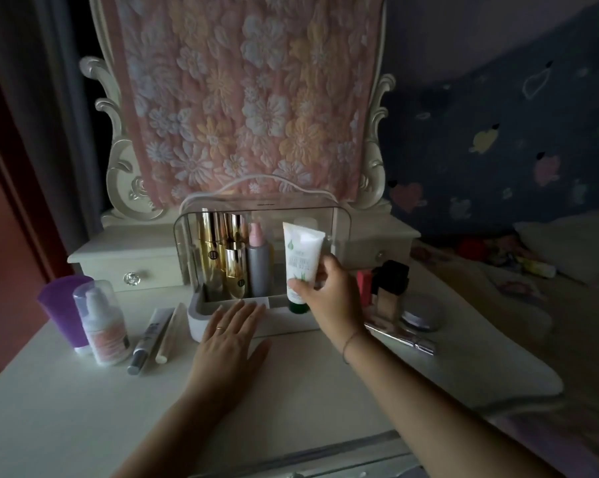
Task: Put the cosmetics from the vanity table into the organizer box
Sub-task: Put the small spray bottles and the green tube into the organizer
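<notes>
**Seating the white tube in the organizer box**

Use the organizer box (222, 313) as your reference; it stands at the back centre of the vanity table (84, 408), its clear cover raised. Two gold bottles (236, 267) and a grey pump bottle (258, 267) already stand upright in the box's left half. The right half looks free, though the dim light makes its floor hard to read.

Your right hand (329, 291) grasps the white tube (301, 260) by its lower part, dark green cap down, at the front right of the box. The cap sits at about rim level; whether it touches the floor cannot be told. Lower the tube straight down, upright, just right of the grey pump bottle without knocking it. Let go only once the cap is seated.

Your left hand (232, 336) lies flat and released, fingertips on the box's front rim. Keep it there to stop the box sliding.

The tube is white with a green leaf print and a flat crimped top; it will likely flex under a hard squeeze, so grip lightly.

Left of the box wait a purple cup (61, 305), a capped pump bottle (101, 322) and two slim sticks (153, 336); right of it, a foundation bottle (389, 291) and a round compact (424, 312).
</notes>
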Motion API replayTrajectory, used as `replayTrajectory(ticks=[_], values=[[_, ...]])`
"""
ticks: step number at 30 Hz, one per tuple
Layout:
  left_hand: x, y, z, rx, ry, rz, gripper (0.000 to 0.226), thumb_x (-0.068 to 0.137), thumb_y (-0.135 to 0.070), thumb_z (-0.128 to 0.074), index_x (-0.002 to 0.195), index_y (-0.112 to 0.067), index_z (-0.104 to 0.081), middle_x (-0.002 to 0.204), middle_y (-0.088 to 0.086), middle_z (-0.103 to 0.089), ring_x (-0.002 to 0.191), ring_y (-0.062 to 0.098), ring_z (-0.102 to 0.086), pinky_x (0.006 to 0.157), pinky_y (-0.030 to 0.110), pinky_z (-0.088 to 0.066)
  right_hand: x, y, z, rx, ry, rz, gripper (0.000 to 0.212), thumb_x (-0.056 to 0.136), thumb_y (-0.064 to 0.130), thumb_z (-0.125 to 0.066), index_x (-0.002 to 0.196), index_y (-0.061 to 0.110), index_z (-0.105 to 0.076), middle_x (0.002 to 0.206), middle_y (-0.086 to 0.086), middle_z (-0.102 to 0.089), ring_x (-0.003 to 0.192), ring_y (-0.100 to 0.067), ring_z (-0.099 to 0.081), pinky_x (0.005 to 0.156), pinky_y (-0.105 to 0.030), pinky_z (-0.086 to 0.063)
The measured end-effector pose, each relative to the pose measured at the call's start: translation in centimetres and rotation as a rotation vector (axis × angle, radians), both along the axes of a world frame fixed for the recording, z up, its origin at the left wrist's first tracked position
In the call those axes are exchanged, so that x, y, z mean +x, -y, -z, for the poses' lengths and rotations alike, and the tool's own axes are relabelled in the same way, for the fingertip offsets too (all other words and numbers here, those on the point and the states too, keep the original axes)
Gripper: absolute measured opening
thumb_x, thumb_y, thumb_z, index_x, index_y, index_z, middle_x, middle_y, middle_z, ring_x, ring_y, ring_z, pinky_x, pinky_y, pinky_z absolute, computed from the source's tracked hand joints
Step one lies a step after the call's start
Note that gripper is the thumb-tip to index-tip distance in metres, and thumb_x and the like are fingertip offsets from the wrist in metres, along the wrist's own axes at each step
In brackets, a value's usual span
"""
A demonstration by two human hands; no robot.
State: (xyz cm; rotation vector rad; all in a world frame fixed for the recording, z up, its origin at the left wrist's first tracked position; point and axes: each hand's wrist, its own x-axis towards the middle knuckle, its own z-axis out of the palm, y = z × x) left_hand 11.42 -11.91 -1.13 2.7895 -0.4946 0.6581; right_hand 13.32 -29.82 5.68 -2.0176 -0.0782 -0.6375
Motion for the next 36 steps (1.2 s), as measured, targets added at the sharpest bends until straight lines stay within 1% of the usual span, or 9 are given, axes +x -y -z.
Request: replayTrajectory(ticks=[5,10,13,15,17,25,29,32,36], values=[[-0.4,1.8,0.3,-0.029,-0.003,0.037,0.059,0.091,-0.052,-0.033,0.144,-0.03,-0.018,0.154,-0.006,-0.023,0.136,0.002,0.003,0.116,0.03,0.008,4.5,-0.9,-0.5,-0.095,-0.032,0.184,0.038,0.072,0.035,-0.075,0.093,0.011,-0.055,0.1,-0.008,-0.07,0.091,-0.028,-0.065,0.063,-0.03,-0.046],[-0.3,0.5,-0.2,-0.018,-0.009,0.021,0.06,0.091,-0.054,-0.03,0.145,-0.033,-0.012,0.155,-0.009,-0.016,0.132,-0.002,0.011,0.113,0.026,0.017,7.3,-3.3,-0.2,-0.103,-0.088,0.207,0.041,0.074,0.034,-0.075,0.097,0.008,-0.054,0.106,-0.011,-0.068,0.094,-0.029,-0.065,0.06,-0.024,-0.036],[-0.1,-0.9,-0.7,-0.017,0.005,0.019,0.06,0.091,-0.053,-0.03,0.145,-0.033,-0.013,0.155,-0.009,-0.017,0.132,-0.003,0.011,0.113,0.026,0.017,8.2,-5.0,0.0,-0.146,-0.106,0.186,0.039,0.077,0.032,-0.072,0.101,0.008,-0.053,0.108,-0.011,-0.068,0.096,-0.029,-0.065,0.063,-0.025,-0.042],[0.4,-1.4,-1.3,-0.03,0.015,0.019,0.059,0.091,-0.053,-0.03,0.144,-0.034,-0.014,0.155,-0.009,-0.017,0.132,-0.003,0.01,0.113,0.027,0.015,8.8,-5.5,0.0,-0.184,-0.146,0.172,0.038,0.08,0.033,-0.07,0.103,0.008,-0.054,0.109,-0.011,-0.067,0.098,-0.03,-0.065,0.073,-0.034,-0.053],[1.1,-1.8,-1.8,-0.019,0.025,0.018,0.059,0.091,-0.054,-0.029,0.144,-0.034,-0.013,0.155,-0.009,-0.017,0.133,-0.003,0.01,0.112,0.027,0.016,9.4,-5.7,-0.4,-0.181,-0.188,0.153,0.036,0.081,0.033,-0.068,0.104,0.008,-0.056,0.108,-0.012,-0.068,0.098,-0.031,-0.064,0.08,-0.042,-0.054],[2.3,-3.4,-1.2,-0.034,0.03,0.013,0.059,0.091,-0.054,-0.031,0.144,-0.033,-0.016,0.154,-0.008,-0.021,0.139,0.001,0.001,0.115,0.028,0.012,10.3,-5.4,-0.9,-0.304,-0.361,0.097,0.043,0.074,0.022,-0.077,0.108,0.002,-0.061,0.114,-0.015,-0.066,0.104,-0.031,-0.063,0.076,-0.032,-0.05],[2.0,-3.9,-0.8,-0.044,0.027,0.009,0.06,0.09,-0.053,-0.034,0.144,-0.031,-0.019,0.153,-0.007,-0.024,0.14,0.004,-0.004,0.116,0.029,0.01,10.6,-5.8,-0.7,-0.343,-0.395,0.089,0.034,0.076,0.019,-0.076,0.103,0.002,-0.064,0.107,-0.015,-0.069,0.1,-0.03,-0.065,0.067,-0.026,-0.042],[1.7,-3.7,-0.7,-0.052,0.033,0.007,0.06,0.09,-0.051,-0.037,0.143,-0.029,-0.022,0.152,-0.005,-0.027,0.141,0.006,-0.006,0.114,0.028,0.012,10.8,-6.0,0.0,-0.422,-0.452,0.128,0.017,0.084,0.017,-0.066,0.098,0.008,-0.069,0.104,-0.012,-0.07,0.097,-0.03,-0.065,0.077,-0.03,-0.051],[1.5,-2.8,-0.5,-0.057,0.032,0.016,0.06,0.09,-0.052,-0.035,0.144,-0.03,-0.02,0.153,-0.006,-0.025,0.137,0.001,0.0,0.111,0.025,0.017,10.9,-5.7,0.6,-0.441,-0.46,0.176,0.022,0.084,0.024,-0.066,0.101,0.01,-0.069,0.103,-0.011,-0.07,0.099,-0.031,-0.065,0.08,-0.034,-0.05]])
